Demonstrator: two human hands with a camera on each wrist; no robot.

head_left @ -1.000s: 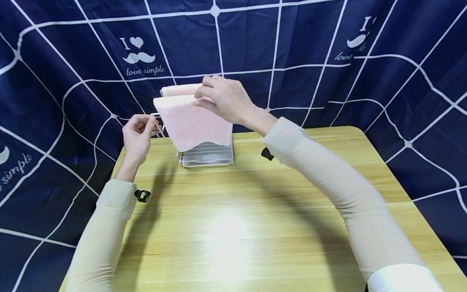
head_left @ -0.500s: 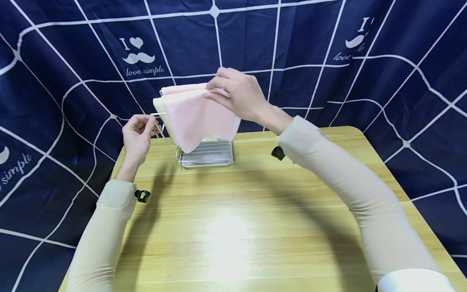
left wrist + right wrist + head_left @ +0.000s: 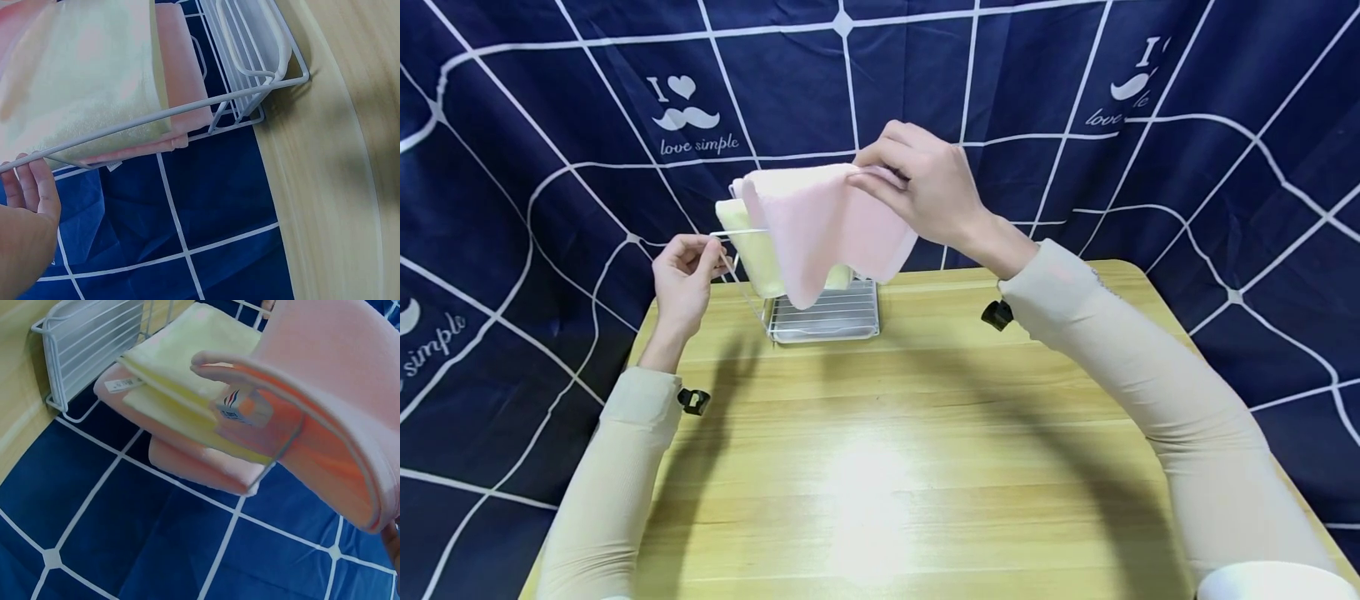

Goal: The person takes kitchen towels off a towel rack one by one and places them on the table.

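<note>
My right hand (image 3: 925, 183) pinches the top edge of a pink towel (image 3: 812, 225), which hangs in a loose fold before the rack. A printed label (image 3: 234, 409) shows inside that fold in the right wrist view. My left hand (image 3: 681, 279) holds the upper left corner of a white wire rack (image 3: 823, 323) between thumb and fingers; its slanting rail (image 3: 144, 119) crosses the left wrist view. A pale yellow towel (image 3: 751, 254) drapes over the rack, partly covered by the pink one. Behind it hangs another pink towel (image 3: 178, 62).
The rack stands on its tray base near the back edge of a wooden table (image 3: 880, 433). Dark blue cloth (image 3: 910, 75) with white lines surrounds the table at the back and sides. A black wrist mount (image 3: 997, 315) sits under the right sleeve.
My right hand has moved right and up, drawing the pink towel across and exposing the yellow towel and more of the tray. My left hand has stayed on the rack's corner.
</note>
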